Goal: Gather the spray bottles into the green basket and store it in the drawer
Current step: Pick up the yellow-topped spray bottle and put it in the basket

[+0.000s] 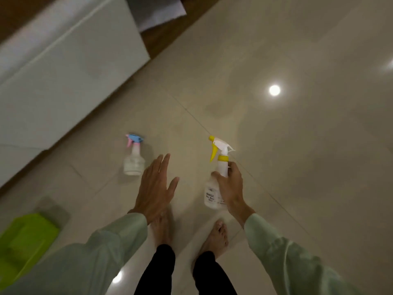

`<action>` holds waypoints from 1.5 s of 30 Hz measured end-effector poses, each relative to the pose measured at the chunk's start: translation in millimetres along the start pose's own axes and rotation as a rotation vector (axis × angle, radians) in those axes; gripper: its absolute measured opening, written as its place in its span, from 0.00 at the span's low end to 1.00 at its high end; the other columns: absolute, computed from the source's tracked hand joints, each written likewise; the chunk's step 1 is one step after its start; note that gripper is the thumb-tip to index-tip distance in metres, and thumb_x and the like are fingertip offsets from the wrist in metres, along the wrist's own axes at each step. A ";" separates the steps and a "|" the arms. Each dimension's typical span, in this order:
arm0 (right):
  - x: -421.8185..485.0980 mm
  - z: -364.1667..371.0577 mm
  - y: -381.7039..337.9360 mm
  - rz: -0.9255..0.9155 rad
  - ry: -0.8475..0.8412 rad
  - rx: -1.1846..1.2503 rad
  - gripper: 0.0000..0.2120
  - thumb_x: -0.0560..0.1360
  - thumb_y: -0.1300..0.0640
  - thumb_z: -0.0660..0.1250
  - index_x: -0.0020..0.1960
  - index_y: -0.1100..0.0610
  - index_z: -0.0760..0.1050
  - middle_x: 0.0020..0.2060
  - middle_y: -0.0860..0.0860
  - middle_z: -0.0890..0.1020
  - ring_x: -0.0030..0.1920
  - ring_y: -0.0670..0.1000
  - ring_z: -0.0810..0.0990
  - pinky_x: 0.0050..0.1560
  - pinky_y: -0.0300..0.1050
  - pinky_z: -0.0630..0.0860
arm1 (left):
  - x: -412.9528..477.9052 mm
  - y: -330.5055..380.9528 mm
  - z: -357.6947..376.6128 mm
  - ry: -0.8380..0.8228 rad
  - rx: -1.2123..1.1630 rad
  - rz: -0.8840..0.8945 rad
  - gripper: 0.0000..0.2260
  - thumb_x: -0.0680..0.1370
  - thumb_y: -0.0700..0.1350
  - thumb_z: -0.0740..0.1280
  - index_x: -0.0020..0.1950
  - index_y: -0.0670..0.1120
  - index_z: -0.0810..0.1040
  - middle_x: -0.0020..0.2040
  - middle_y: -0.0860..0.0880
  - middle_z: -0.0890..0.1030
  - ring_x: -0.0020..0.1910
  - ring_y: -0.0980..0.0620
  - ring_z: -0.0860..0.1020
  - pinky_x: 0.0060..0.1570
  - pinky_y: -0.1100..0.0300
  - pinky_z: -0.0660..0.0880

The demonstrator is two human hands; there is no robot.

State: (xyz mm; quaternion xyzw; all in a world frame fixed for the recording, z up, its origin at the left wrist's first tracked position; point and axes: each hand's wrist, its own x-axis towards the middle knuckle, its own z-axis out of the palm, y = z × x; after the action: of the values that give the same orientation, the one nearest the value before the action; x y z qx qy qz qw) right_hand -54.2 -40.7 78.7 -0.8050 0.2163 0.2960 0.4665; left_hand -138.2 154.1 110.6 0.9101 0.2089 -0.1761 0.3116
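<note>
A clear spray bottle with a yellow and white trigger head (221, 165) is upright, and my right hand (230, 186) is shut around its neck and shoulder. A smaller clear spray bottle with a blue and pink head (134, 157) stands on the tiled floor to the left. My left hand (155, 188) hovers open between the two bottles, fingers spread, holding nothing. The green basket (25, 241) sits on the floor at the lower left, partly cut off by the frame edge and by my left sleeve.
A white cabinet with drawer fronts (63, 71) runs along the upper left, on a dark wooden base. My bare feet (187, 233) stand on the glossy beige tiles below my hands. Ceiling lights reflect off the floor on the right.
</note>
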 end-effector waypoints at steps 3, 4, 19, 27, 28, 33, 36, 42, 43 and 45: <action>-52.2 30.6 -38.4 -0.101 -0.074 -0.070 0.13 0.72 0.54 0.73 0.54 0.50 0.74 0.45 0.47 0.83 0.48 0.54 0.83 0.58 0.62 0.77 | -49.9 -33.9 -53.2 0.090 -0.039 -0.099 0.31 0.81 0.55 0.59 0.80 0.50 0.50 0.81 0.47 0.55 0.79 0.48 0.54 0.78 0.48 0.54; -68.6 44.0 -49.4 -0.130 -0.093 -0.089 0.13 0.72 0.53 0.73 0.53 0.50 0.74 0.45 0.46 0.83 0.48 0.53 0.83 0.58 0.61 0.77 | -66.2 -48.8 -69.0 0.115 -0.054 -0.131 0.31 0.81 0.55 0.59 0.80 0.50 0.49 0.81 0.47 0.54 0.80 0.48 0.54 0.78 0.48 0.54; -288.1 359.6 -84.0 -0.352 -0.414 -0.104 0.18 0.71 0.63 0.76 0.59 0.56 0.79 0.50 0.51 0.85 0.51 0.45 0.82 0.50 0.41 0.76 | -266.3 -344.8 -184.7 0.343 -0.242 -0.490 0.31 0.80 0.54 0.61 0.80 0.48 0.52 0.80 0.45 0.57 0.79 0.45 0.54 0.78 0.49 0.53; -347.9 536.0 -33.3 -0.449 -0.419 -0.230 0.12 0.67 0.61 0.80 0.48 0.63 0.83 0.43 0.56 0.86 0.43 0.51 0.82 0.47 0.42 0.75 | -325.9 -492.9 -199.1 0.409 -0.272 -0.626 0.31 0.80 0.52 0.61 0.80 0.46 0.53 0.79 0.43 0.59 0.79 0.43 0.57 0.76 0.47 0.55; -346.4 555.6 -23.2 -0.462 -0.427 -0.251 0.13 0.67 0.61 0.80 0.49 0.64 0.83 0.44 0.57 0.86 0.44 0.53 0.81 0.46 0.42 0.74 | -326.5 -508.1 -192.8 0.409 -0.277 -0.640 0.31 0.80 0.52 0.61 0.79 0.46 0.54 0.79 0.43 0.59 0.78 0.42 0.58 0.76 0.46 0.56; -322.7 644.1 37.3 -0.491 -0.477 -0.332 0.17 0.67 0.62 0.80 0.53 0.66 0.82 0.47 0.59 0.85 0.47 0.60 0.83 0.50 0.53 0.79 | -308.2 -575.6 -147.1 0.433 -0.306 -0.686 0.31 0.80 0.52 0.62 0.80 0.46 0.53 0.79 0.43 0.59 0.78 0.42 0.58 0.75 0.44 0.57; -302.9 686.8 75.6 -0.503 -0.463 -0.375 0.20 0.64 0.60 0.82 0.52 0.65 0.81 0.45 0.60 0.84 0.42 0.60 0.80 0.47 0.53 0.78 | -289.2 -611.5 -115.8 0.457 -0.331 -0.699 0.32 0.80 0.52 0.62 0.80 0.47 0.52 0.80 0.44 0.58 0.79 0.43 0.57 0.76 0.45 0.57; -273.5 735.1 128.2 -0.760 -0.416 -0.397 0.18 0.63 0.61 0.81 0.52 0.56 0.82 0.42 0.53 0.81 0.46 0.56 0.78 0.46 0.39 0.69 | -261.2 -656.3 -74.0 0.490 -0.328 -0.698 0.32 0.80 0.53 0.62 0.80 0.46 0.53 0.79 0.43 0.58 0.79 0.43 0.57 0.77 0.47 0.56; -269.8 739.8 134.1 -0.808 -0.413 -0.400 0.17 0.64 0.61 0.81 0.52 0.56 0.81 0.42 0.51 0.81 0.47 0.56 0.77 0.45 0.37 0.67 | -257.2 -660.9 -69.5 0.492 -0.325 -0.691 0.32 0.80 0.53 0.62 0.80 0.46 0.53 0.79 0.42 0.59 0.79 0.43 0.56 0.77 0.47 0.56; -264.1 746.5 145.2 -0.895 -0.413 -0.433 0.15 0.67 0.62 0.79 0.53 0.58 0.80 0.44 0.51 0.82 0.49 0.57 0.76 0.46 0.36 0.65 | -250.8 -667.5 -62.6 0.496 -0.322 -0.690 0.31 0.80 0.50 0.62 0.79 0.45 0.53 0.79 0.42 0.59 0.79 0.43 0.56 0.77 0.46 0.56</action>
State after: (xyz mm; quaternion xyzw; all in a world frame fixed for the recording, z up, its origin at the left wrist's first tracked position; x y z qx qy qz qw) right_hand -543.2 566.2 -123.3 -0.8213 -0.3102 0.2582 0.4032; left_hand -666.8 606.0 -59.3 0.7419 0.5930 -0.0113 0.3127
